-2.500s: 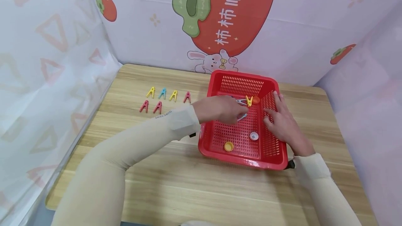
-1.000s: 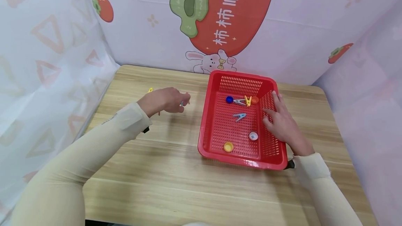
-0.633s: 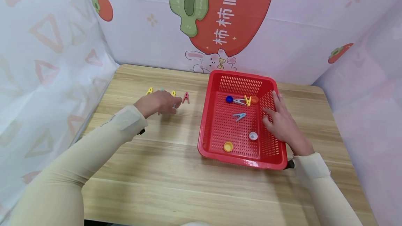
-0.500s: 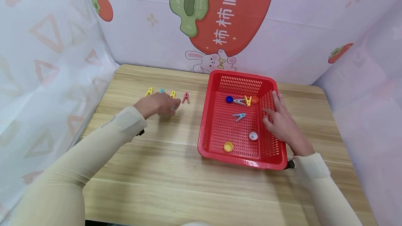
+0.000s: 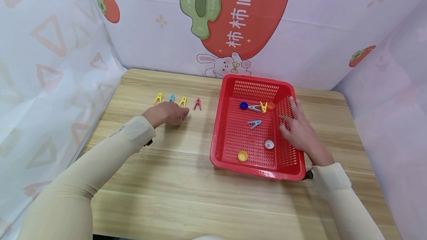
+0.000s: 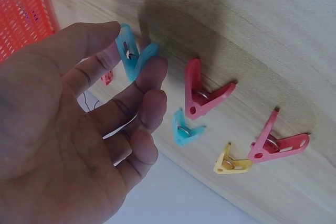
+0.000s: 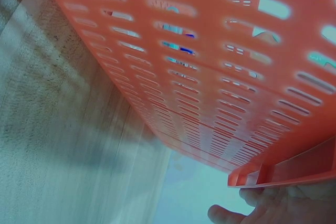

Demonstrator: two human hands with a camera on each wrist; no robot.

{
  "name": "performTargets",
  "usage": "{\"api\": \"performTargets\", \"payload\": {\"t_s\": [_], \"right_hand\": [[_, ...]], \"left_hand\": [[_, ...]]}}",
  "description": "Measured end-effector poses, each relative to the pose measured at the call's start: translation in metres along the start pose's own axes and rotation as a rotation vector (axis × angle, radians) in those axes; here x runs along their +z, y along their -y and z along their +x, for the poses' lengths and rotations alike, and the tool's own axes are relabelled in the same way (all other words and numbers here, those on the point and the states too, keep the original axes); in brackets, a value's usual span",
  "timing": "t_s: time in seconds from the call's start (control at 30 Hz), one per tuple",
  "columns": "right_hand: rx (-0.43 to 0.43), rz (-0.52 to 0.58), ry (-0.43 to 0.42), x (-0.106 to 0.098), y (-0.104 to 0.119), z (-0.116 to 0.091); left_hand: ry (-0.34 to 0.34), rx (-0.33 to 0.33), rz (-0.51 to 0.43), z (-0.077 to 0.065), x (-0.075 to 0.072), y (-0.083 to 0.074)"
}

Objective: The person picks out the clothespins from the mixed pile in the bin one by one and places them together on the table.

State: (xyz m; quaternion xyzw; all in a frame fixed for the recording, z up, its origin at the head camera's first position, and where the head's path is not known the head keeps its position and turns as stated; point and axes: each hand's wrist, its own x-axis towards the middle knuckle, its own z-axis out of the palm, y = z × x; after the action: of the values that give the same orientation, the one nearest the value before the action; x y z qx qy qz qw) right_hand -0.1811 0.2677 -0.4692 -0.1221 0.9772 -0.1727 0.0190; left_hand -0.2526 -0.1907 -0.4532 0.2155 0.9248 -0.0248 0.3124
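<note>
My left hand [image 5: 166,114] is low over the left part of the table, pinching a light blue clothespin [image 6: 139,65] between thumb and fingertips. Just past it stands a row of clothespins: yellow [image 5: 158,98], blue [image 5: 171,98], yellow [image 5: 183,102] and red [image 5: 197,103]. Two nearer red clothespins, hidden under the hand in the head view, show in the left wrist view, one red clothespin [image 6: 202,95] beside the other red clothespin [image 6: 273,145]. My right hand [image 5: 301,130] rests on the right rim of the red basket [image 5: 218,129], thumb and a finger reaching inside.
Inside the basket lie a blue clothespin [image 5: 255,123], a grey clothespin [image 5: 254,108], a yellow clothespin [image 5: 264,107], and small caps: dark blue [image 5: 244,105], orange [image 5: 271,106], white [image 5: 269,144] and yellow [image 5: 242,156]. Printed fabric walls [image 5: 153,47] border the wooden table [image 5: 186,195].
My left hand has come out of the basket with a light blue clothespin, moved left, and lowered beside the row of clothespins. The right hand stays on the rim.
</note>
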Motion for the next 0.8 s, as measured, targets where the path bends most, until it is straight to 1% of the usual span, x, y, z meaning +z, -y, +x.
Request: {"api": "performTargets", "payload": {"t_s": [0.43, 0.8], "right_hand": [[-0.006, -0.003, -0.006, 0.0009, -0.0008, 0.0003], [0.002, -0.002, -0.003, 0.0008, -0.0006, 0.0003]], "left_hand": [[-0.003, 0.010, 0.033, 0.0046, 0.0054, 0.0011], [0.028, 0.011, 0.044, 0.0051, 0.0043, 0.0007]]}}
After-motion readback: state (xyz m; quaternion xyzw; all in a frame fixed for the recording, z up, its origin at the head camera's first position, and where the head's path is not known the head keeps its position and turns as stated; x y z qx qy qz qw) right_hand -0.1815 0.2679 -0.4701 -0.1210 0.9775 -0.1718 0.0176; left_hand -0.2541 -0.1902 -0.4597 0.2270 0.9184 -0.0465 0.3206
